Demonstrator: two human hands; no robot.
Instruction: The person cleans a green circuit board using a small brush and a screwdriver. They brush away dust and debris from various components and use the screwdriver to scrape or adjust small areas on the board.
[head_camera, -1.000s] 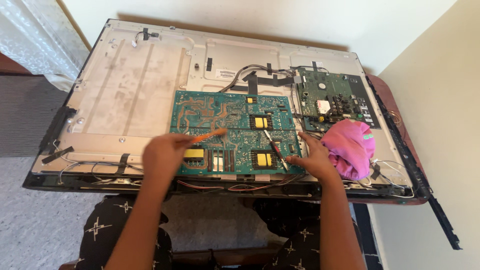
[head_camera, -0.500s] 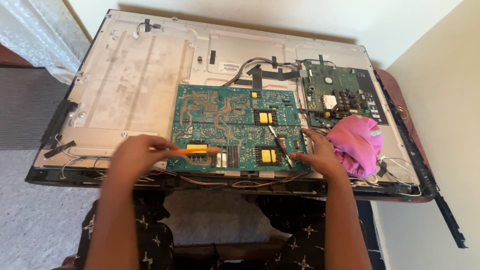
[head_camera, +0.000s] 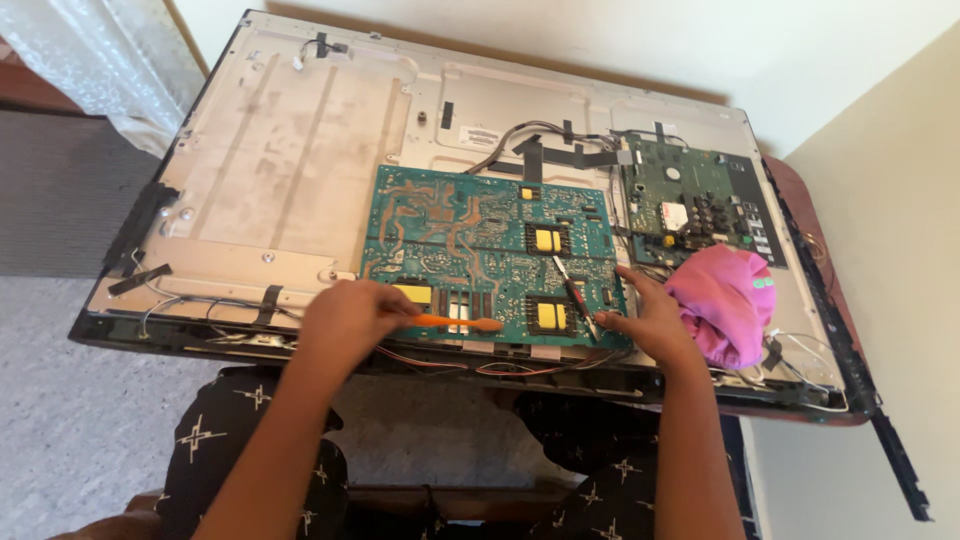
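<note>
A large flat-screen panel (head_camera: 300, 180) lies back-up with its cover off. A big green circuit board (head_camera: 480, 240) sits in its middle. My left hand (head_camera: 350, 315) holds a thin orange tool (head_camera: 460, 322) whose tip lies on the board's near edge. My right hand (head_camera: 645, 320) rests on the board's right near corner and holds a thin dark tool (head_camera: 578, 302) that points up across the board. A smaller green board (head_camera: 690, 200) sits at the right rear, with black cables (head_camera: 530, 140) running to it.
A pink cloth (head_camera: 725, 300) lies bunched on the panel beside my right hand. Loose red and white wires (head_camera: 500, 365) run along the panel's near edge. Walls stand close behind and to the right. Grey carpet (head_camera: 60, 400) lies at the left.
My left hand drew back toward the left near edge, then came right again with the orange tool on the board. My right hand stayed at the board's right corner.
</note>
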